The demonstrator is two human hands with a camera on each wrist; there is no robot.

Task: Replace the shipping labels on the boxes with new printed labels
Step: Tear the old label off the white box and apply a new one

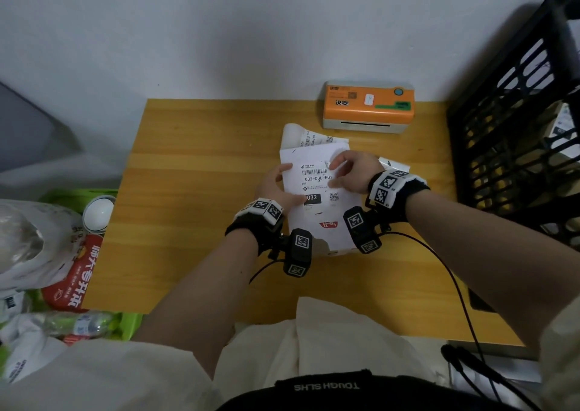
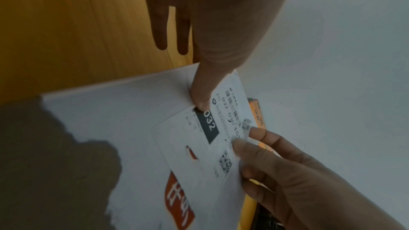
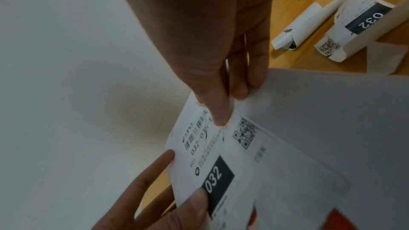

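Observation:
A white box (image 1: pixel 326 231) with a red logo lies flat on the wooden table (image 1: pixel 194 206). On its top is a white shipping label (image 1: pixel 317 180) printed "032". The label's near part lies on the box, and its far part stands lifted (image 3: pixel 199 155). My left hand (image 1: pixel 284 188) holds the label's left edge, thumb (image 2: pixel 200 97) pressed by the black "032" block, index finger along the edge. My right hand (image 1: pixel 337 173) pinches the label's right edge between thumb (image 3: pixel 217 111) and fingers.
An orange label printer (image 1: pixel 368 106) sits at the table's back right. Curled peeled labels (image 3: pixel 354 29) lie right of the box, and more paper (image 1: pixel 304 137) behind it. A black crate (image 1: pixel 514 128) stands at the right. A green bin (image 1: pixel 62 197) of rubbish sits at the left.

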